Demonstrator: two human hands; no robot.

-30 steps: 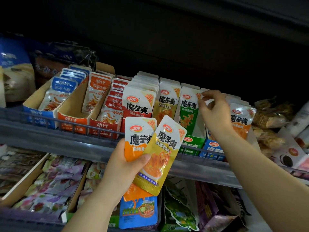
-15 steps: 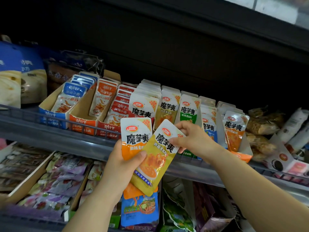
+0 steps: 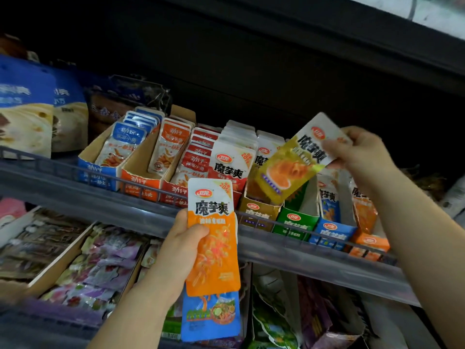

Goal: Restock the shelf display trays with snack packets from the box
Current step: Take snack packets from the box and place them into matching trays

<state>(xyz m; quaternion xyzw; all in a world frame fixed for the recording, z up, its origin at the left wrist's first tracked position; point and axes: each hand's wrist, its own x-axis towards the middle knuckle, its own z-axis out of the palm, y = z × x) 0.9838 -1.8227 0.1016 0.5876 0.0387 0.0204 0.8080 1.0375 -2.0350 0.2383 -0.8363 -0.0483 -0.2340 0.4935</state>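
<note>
Two grips: right fingers point(image 3: 352, 134) pinch yellow packet point(image 3: 289, 170) by its top, left fingers point(image 3: 196, 230) wrap orange packet point(image 3: 215, 253).

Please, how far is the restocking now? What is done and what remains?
Done: the left trays and the red-label row look well filled. In hand: the right hand holds a yellow packet tilted over the yellow tray, not yet in. Left: the left hand grips an orange packet, with a blue packet under it, both to be shelved; the green tray shows bare cardboard.
</note>
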